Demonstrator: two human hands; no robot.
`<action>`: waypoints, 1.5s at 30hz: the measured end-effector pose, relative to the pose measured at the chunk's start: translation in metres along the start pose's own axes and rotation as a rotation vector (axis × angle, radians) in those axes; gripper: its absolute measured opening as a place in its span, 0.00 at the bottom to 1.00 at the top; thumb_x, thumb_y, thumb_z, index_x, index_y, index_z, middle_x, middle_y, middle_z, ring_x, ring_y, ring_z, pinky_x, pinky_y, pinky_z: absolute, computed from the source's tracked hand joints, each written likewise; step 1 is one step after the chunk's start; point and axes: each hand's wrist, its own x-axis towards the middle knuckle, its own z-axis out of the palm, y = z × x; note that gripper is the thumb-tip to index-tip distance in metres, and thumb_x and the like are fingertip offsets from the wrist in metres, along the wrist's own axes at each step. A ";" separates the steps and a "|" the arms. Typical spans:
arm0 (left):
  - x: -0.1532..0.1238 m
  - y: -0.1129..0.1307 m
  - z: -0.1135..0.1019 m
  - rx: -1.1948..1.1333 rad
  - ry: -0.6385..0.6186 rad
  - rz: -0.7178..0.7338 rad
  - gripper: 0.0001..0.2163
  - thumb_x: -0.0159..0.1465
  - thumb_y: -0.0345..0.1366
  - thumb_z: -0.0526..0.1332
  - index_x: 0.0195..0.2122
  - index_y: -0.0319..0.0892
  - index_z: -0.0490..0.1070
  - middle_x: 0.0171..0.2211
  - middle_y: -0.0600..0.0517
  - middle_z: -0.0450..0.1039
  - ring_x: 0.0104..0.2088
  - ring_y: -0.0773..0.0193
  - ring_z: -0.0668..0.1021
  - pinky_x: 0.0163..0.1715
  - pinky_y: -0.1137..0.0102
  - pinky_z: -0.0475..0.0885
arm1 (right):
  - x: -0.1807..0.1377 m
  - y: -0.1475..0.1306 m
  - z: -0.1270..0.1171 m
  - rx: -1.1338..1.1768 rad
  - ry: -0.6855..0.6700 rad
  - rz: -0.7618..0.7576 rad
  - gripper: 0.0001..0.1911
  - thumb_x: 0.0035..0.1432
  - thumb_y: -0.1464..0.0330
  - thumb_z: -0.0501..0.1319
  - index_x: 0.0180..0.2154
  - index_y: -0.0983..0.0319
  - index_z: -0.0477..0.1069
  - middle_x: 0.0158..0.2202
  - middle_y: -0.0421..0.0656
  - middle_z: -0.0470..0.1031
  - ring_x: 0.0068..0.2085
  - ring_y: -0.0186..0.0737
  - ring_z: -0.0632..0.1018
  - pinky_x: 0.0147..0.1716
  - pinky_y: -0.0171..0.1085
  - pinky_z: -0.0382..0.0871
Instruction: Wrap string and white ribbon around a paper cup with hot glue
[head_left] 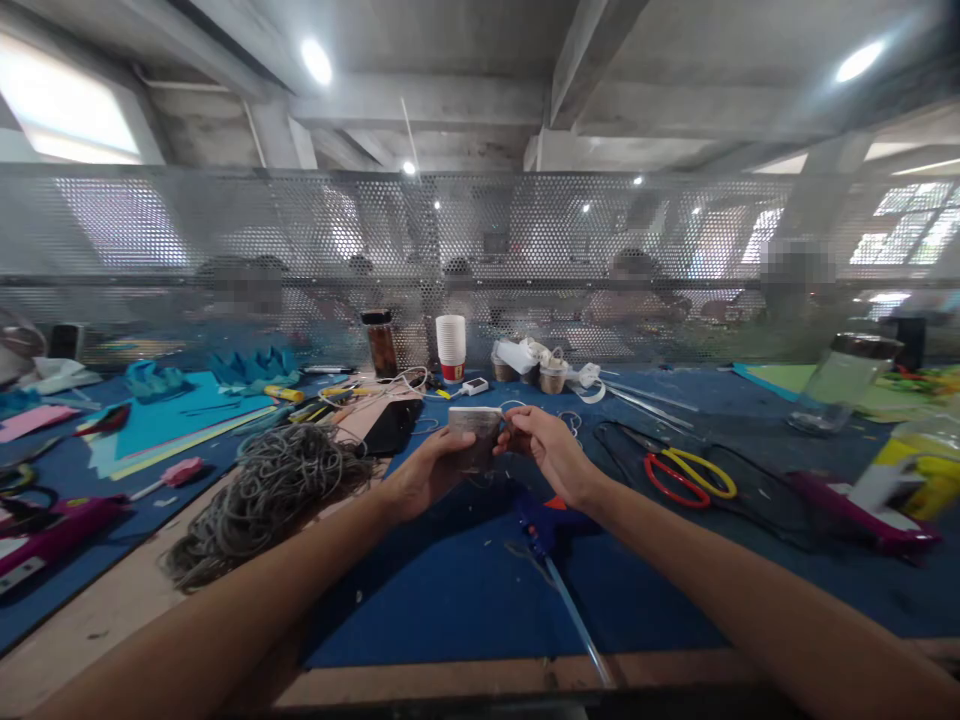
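Observation:
My left hand (pixel 430 470) is wrapped round a small cup (pixel 474 425) with a white rim and a grey-brown wall that looks wound with cord. At the cup's right side, my right hand (pixel 551 445) is closed in a pinch on what looks like a thin grey cord, mostly hidden by the fingers. A tangled heap of grey cord (pixel 274 490) lies left of my left forearm. Below the hands rests a blue glue gun (pixel 536 525) with a clear glue stick (pixel 577 620) sticking out toward me.
Scissors with red and yellow handles (pixel 686 475) lie at right, near a purple tool (pixel 862 510) and a glass jar (pixel 844 385). Stacked paper cups (pixel 451 345), a dark-lidded jar (pixel 380 345) and small wrapped cups (pixel 553 372) stand before a perforated screen (pixel 495 260).

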 end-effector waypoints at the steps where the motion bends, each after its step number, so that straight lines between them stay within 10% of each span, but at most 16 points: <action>1: 0.000 0.000 0.000 -0.004 -0.005 0.003 0.16 0.64 0.37 0.62 0.51 0.38 0.79 0.47 0.43 0.80 0.47 0.53 0.79 0.51 0.62 0.72 | 0.000 0.000 0.000 -0.010 0.002 -0.004 0.13 0.55 0.59 0.66 0.38 0.60 0.71 0.30 0.40 0.79 0.35 0.43 0.82 0.45 0.45 0.74; 35: 0.001 -0.001 -0.021 -0.166 0.075 -0.062 0.20 0.65 0.39 0.64 0.57 0.38 0.73 0.56 0.40 0.77 0.52 0.45 0.80 0.53 0.53 0.74 | -0.008 -0.016 -0.019 -1.034 -0.007 -0.475 0.06 0.69 0.69 0.57 0.44 0.59 0.72 0.41 0.44 0.77 0.43 0.42 0.78 0.46 0.40 0.71; 45: 0.002 -0.002 -0.038 -0.249 0.122 -0.139 0.21 0.64 0.43 0.65 0.56 0.40 0.75 0.54 0.40 0.78 0.36 0.58 0.82 0.32 0.69 0.75 | -0.011 -0.014 -0.027 -1.353 -0.055 -0.507 0.06 0.70 0.71 0.57 0.45 0.60 0.72 0.40 0.45 0.79 0.41 0.44 0.78 0.43 0.43 0.68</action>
